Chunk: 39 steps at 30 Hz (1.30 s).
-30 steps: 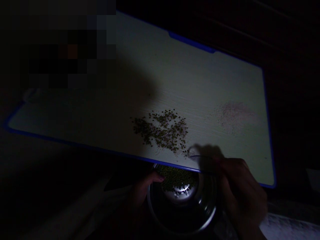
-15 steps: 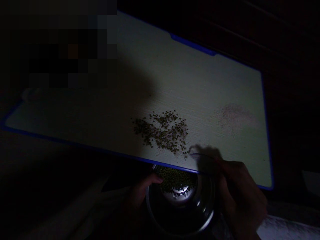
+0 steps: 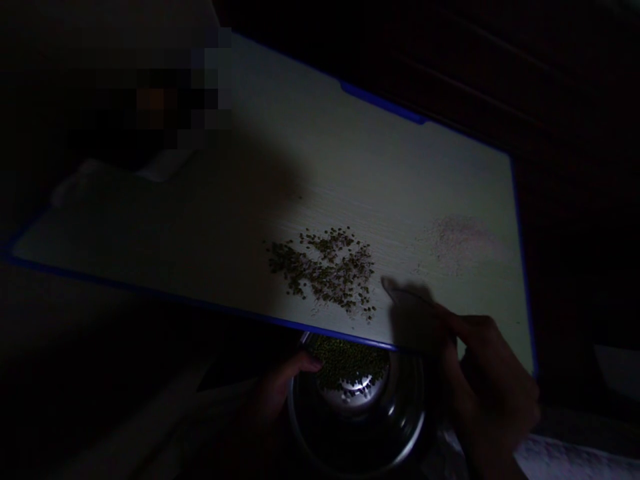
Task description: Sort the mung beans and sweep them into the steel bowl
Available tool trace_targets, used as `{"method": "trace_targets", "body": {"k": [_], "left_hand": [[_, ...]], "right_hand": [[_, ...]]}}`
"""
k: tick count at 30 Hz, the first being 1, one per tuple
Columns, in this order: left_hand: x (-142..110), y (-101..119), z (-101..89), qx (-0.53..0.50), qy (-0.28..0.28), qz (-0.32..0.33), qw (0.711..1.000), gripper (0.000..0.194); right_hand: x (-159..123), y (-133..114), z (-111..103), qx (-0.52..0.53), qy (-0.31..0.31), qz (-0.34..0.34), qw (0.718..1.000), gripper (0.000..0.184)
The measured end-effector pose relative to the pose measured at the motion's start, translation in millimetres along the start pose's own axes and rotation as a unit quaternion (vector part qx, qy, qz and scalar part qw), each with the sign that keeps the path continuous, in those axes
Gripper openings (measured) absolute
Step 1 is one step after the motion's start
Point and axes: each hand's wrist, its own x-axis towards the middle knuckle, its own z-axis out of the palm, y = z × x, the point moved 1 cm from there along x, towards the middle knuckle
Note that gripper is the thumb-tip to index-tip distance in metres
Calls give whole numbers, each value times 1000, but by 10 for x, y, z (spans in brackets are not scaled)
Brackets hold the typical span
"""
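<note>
Head | right hand (image 3: pixel 493 380) at cutting board edge (image 3: pixel 345 335) | left hand (image 3: pixel 283 387) on bowl rim (image 3: pixel 407 443)

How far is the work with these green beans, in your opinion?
Done: many green beans lie in the steel bowl, which the left hand holds. In hand: the right hand holds a thin clear card over the white board. Remaining: a scattered patch of beans on the board.

White cutting board (image 3: pixel 400 160) with open room across its upper half, green mung beans (image 3: pixel 323 270) in the way mid-board, thin clear card (image 3: pixel 407 313) jutting from the right hand (image 3: pixel 493 377), pale pink dust (image 3: pixel 457 243) just beyond, left hand (image 3: pixel 285 390) at the steel bowl (image 3: pixel 365 433) under the board's blue rim (image 3: pixel 345 340)
</note>
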Motion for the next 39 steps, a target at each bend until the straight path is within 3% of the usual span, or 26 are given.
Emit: {"method": "trace_targets", "body": {"k": [5,9,12,14,19,23,27,33,36,39], "left_hand": [[6,11,12,-5,-2,35,999,20],[40,-18,-46,-3,-1,-5,1000,11],[41,-17,-89,-9,-21,-8,1000,12],[32,-20,-98,-14,-25,-45,999,12],[67,-50,-96,-11,-3,-22,1000,13],[126,-97,-107,-33,-27,-27,999,22],[111,-88,-93,-36,-41,-38,998,13],[102,-54,-95,-29,-23,-19,999,8],[132,-76,-134,-21,-11,-17,1000,6],[130,-87,-125,-34,-14,-34,999,7]], "right_hand": [[-70,-167,101,46,-26,-43,998,34],[-23,-201,185,39,-18,-28,999,31],[83,-105,208,10,5,12,1000,33],[179,17,199,-8,26,36,999,34],[329,254,61,-39,76,70,994,31],[240,153,-13,-16,36,41,998,30],[225,57,98,39,-32,-19,999,29],[360,88,158,85,-70,-79,991,28],[417,110,80,87,-58,-81,991,25],[586,206,47,56,-3,-51,997,27]]}}
